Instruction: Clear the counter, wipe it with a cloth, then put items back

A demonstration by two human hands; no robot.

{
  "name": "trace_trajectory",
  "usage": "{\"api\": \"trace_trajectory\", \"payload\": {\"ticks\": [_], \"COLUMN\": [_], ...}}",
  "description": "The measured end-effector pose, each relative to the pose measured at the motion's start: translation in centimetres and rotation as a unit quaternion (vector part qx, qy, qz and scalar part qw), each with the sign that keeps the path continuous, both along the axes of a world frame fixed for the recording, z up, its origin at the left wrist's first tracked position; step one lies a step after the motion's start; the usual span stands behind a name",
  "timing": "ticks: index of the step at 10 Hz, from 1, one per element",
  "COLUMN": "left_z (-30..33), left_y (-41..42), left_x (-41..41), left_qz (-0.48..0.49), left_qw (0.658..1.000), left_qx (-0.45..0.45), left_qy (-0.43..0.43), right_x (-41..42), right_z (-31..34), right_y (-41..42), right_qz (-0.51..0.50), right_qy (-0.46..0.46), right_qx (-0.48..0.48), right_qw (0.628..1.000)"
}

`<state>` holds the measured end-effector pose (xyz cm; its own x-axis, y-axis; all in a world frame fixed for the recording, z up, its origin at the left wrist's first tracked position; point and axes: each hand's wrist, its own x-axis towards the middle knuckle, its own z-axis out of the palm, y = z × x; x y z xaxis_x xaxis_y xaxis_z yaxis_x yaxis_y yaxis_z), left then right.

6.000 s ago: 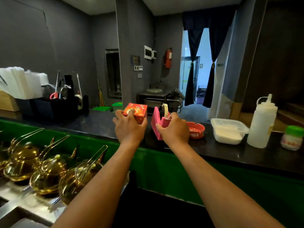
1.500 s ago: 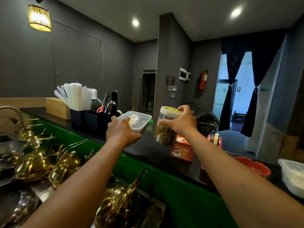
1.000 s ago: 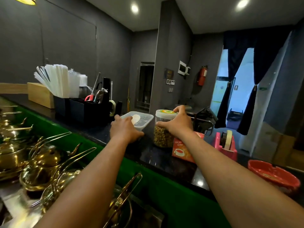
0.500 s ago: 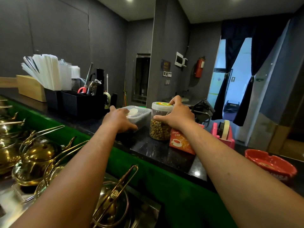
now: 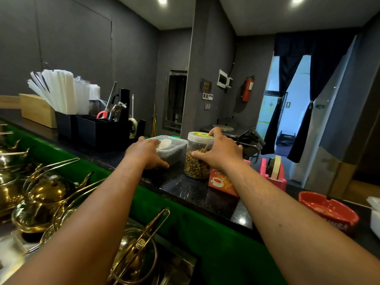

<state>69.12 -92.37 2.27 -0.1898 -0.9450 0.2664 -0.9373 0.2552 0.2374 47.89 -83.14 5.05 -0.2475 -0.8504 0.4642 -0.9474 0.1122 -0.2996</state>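
Left hand grips clear rectangular plastic tub; right hand clasps round transparent jar of yellow-brown bits. Both now stand on glossy black counter, lifted 1.5 s ago.

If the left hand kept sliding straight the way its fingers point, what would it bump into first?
The left hand already rests against the clear plastic container, so that comes first. Past it, likely the jar of dried bits beside it, though depth is hard to judge.

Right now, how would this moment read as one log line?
left hand: on clear tub | right hand: gripping jar | both items: standing on counter | tea box: beside jar
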Motion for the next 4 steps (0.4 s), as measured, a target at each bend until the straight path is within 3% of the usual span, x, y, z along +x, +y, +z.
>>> {"api": "trace_trajectory", "payload": {"ticks": [2,4], "left_z": [0.8,1.3], "left_y": [2.4,10.0], "left_x": [1.1,-0.2], "left_qz": [-0.010,-0.061], "left_qw": [0.996,0.969], "left_qx": [-0.063,-0.239], "left_qy": [-0.065,-0.026], "right_x": [-0.6,-1.6], "right_z": [1.4,2.9], "right_y": [2.7,10.0], "right_qz": [0.014,-0.004], "right_qy": [0.049,0.119], "right_qx": [-0.021,-0.099], "right_qw": [0.998,0.988]}}
